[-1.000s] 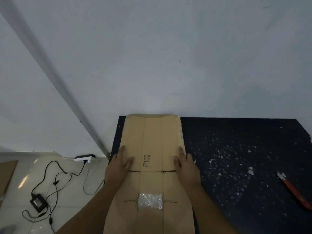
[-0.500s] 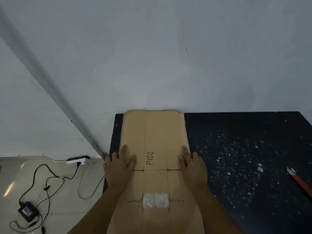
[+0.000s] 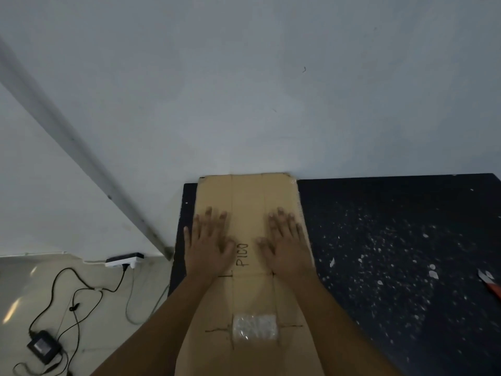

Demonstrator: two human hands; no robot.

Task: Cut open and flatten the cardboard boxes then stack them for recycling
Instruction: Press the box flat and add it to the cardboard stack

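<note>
We observe the left hand (image 3: 207, 246) and right hand (image 3: 287, 246) pressing flat, fingers spread, on flattened cardboard (image 3: 248, 202) atop the dark surface (image 3: 393, 240).

Two bare forearms reach into view from the bottom edge, each ending in a hand. No sleeves, cuffs, gloves, watch, rings or bracelets show on either arm; both are uncovered from the frame's edge to the fingertips. The left hand (image 3: 207, 246) shows its back, with four fingers and a thumb visible and short nails. The right hand (image 3: 287, 246) also shows its back, its five digits visible. Fine detail on the fingers is blurred. Nothing else of the person appears.
</note>
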